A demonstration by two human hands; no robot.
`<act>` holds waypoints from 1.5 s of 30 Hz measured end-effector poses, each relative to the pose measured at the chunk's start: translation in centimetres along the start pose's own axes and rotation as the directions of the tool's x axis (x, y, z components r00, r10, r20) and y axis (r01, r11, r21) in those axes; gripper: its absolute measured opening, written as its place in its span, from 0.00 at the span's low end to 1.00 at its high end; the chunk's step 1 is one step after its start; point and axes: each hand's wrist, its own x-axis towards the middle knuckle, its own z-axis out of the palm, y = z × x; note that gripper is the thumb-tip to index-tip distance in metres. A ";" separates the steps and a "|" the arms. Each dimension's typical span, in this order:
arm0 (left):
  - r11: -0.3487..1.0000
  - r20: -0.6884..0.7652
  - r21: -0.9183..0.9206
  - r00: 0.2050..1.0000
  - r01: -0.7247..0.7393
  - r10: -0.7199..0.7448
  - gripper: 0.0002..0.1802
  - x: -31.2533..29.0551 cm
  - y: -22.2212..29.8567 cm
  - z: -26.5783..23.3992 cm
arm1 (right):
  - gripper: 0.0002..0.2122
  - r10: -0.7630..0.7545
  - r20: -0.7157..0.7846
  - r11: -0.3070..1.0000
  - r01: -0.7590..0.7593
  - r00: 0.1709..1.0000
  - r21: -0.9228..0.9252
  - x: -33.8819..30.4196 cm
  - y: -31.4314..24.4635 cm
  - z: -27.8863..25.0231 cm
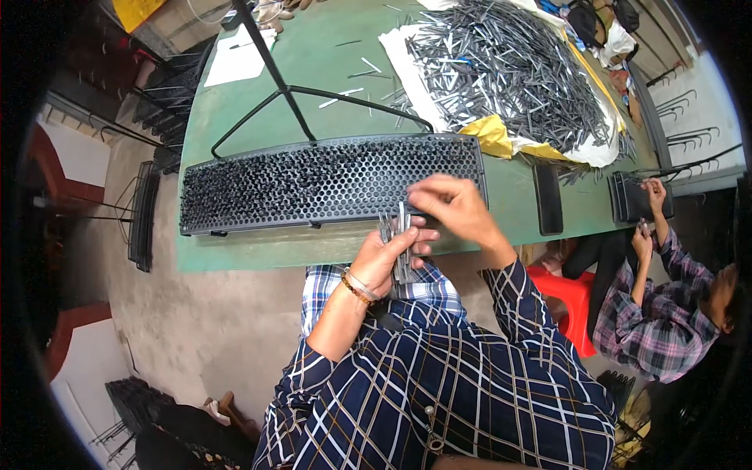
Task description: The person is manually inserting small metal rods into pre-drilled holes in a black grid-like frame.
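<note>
L hand point(374, 260) fingers clamped on a bunch of thin sticks point(404, 262), by the near edge of the holed tray point(392, 174). R hand point(460, 210) over tray; can't tell if its fingertips grip anything. Tray's on green table point(235, 254), stick pile point(501, 78) beyond, to R.

Occluded and cut-off items, head view.
Left hand point(374, 262): palm partly covered by the bundle of strips point(404, 262); strips overlap, count not readable. Right hand point(460, 211): cannot make out whether a strip sits between its fingers; it hides part of the near right edge of the perforated panel point(384, 182). Panel's left holes obscured by dark pieces, too small to separate. Black rod frame point(265, 48): upper end cut off by far edge; strip heap point(509, 78) likewise. Co-worker point(658, 337): partly lost in dark rim; item at fingers unidentifiable.
</note>
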 end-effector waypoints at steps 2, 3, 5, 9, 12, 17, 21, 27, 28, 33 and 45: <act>0.999 0.007 0.016 0.999 -0.035 0.035 0.14 -0.4 0.1 -0.6 | 0.09 -0.024 0.105 0.984 0.005 0.994 0.178 0.2 0.4 1.9; 0.998 0.001 0.036 0.999 -0.048 0.048 0.13 -0.5 0.1 -0.7 | 0.09 0.031 0.126 0.969 -0.061 0.992 0.240 0.4 0.5 2.5; 0.997 -0.002 0.045 0.998 -0.064 0.064 0.14 -0.8 -0.1 -1.4 | 0.09 0.134 0.172 0.952 -0.175 0.976 0.252 0.6 0.0 2.8; 0.997 -0.036 0.007 0.996 -0.076 0.076 0.14 -1.3 -0.1 -2.8 | 0.07 0.196 0.160 0.935 -0.233 0.967 0.266 1.7 0.0 3.7; 0.998 -0.078 -0.003 0.995 -0.069 0.068 0.14 -1.6 0.0 -3.4 | 0.08 0.126 0.023 0.954 -0.128 0.992 0.271 2.8 -0.5 4.1; 0.995 -0.118 -0.083 0.992 -0.062 0.052 0.14 -1.5 0.2 -4.5 | 0.08 0.022 -0.175 0.975 0.017 0.984 0.220 5.6 -1.1 4.5; 0.997 -0.176 -0.070 0.984 -0.038 0.026 0.14 -1.0 0.0 -5.0 | 0.07 -0.163 -0.283 0.986 0.163 0.945 -0.024 7.4 0.4 4.6; 0.980 -0.253 -0.198 0.966 0.007 -0.058 0.20 -1.1 1.0 -4.6 | 0.05 -0.435 -0.262 0.875 0.337 0.861 -0.346 7.8 1.1 5.4; 0.980 -0.252 -0.197 0.966 0.008 -0.059 0.20 -1.1 1.0 -4.6 | 0.05 -0.481 -0.229 0.845 0.378 0.846 -0.378 7.7 1.2 5.4; 0.995 -0.273 -0.100 0.962 -0.003 -0.025 0.21 -1.4 0.7 -4.9 | 0.07 -0.555 -0.055 0.695 0.426 0.830 -0.579 7.6 1.5 5.5; 0.999 -0.363 -0.022 0.931 -0.035 0.025 0.18 -3.0 1.1 -6.8 | 0.18 -0.568 0.281 0.546 0.610 0.774 -0.574 3.0 0.4 7.3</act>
